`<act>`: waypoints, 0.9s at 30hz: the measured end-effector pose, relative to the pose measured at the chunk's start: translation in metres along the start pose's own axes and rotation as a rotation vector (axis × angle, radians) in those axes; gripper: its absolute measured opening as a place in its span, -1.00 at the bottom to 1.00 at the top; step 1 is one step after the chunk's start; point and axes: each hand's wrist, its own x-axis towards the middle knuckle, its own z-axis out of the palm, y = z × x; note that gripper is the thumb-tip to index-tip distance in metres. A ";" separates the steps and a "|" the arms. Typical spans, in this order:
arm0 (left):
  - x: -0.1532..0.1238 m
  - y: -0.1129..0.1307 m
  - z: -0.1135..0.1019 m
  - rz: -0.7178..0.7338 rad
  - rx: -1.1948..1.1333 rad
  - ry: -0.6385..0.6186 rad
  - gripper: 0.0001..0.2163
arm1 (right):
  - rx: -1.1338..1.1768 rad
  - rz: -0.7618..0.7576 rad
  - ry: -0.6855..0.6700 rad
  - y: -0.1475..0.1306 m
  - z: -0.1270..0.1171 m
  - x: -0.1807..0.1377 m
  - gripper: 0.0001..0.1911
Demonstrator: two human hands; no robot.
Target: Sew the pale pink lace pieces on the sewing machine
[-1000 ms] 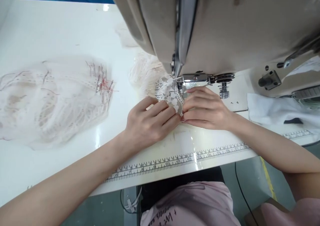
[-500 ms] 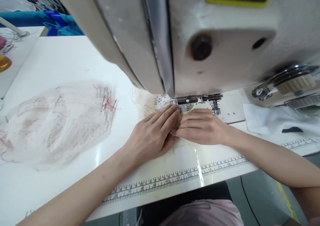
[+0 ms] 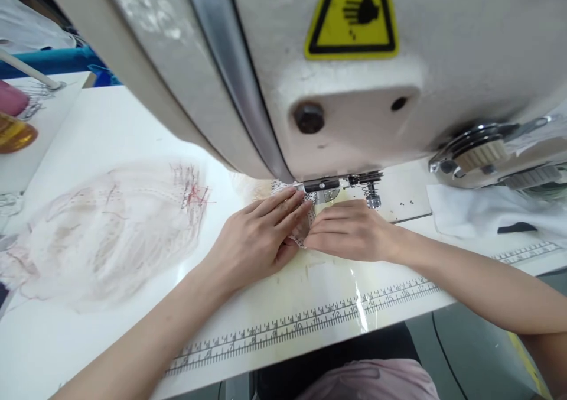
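Observation:
A small piece of sheer, lace-like fabric [image 3: 303, 230] with a dotted edge lies under the presser foot area of a sewing machine [image 3: 345, 104]. My left hand [image 3: 254, 234] rests on it, fingers stretched out and lying flat, with the fingertips close to the black needle-clamp parts [image 3: 322, 185]. On the other side, my right hand [image 3: 348, 231] pinches the fabric's near edge, thumb and fingers pressed together. The hands almost meet over the fabric and hide much of it. The needle itself cannot be made out.
A pile of sheer whitish fabric [image 3: 119, 228] with red thread ends lies on the white table at left. Thread cones [image 3: 15, 133] stand at the far left. White cloth [image 3: 469, 211] lies at right. A printed ruler strip [image 3: 301, 327] runs along the front edge.
The view has shifted, bringing more of the yellow warning label into sight. Slightly more fabric shows between my hands, which keep nearly the same position at the machine.

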 end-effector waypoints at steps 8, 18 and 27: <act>0.000 -0.002 -0.001 -0.005 0.010 -0.025 -0.58 | -0.003 0.012 0.012 -0.002 0.002 0.002 -0.82; 0.001 0.001 0.003 -0.033 0.042 -0.010 -0.59 | 0.006 0.054 0.013 -0.001 0.002 -0.001 -0.77; 0.003 0.007 0.004 -0.066 0.057 -0.022 -0.56 | 0.002 0.079 -0.003 0.003 -0.006 0.001 -0.76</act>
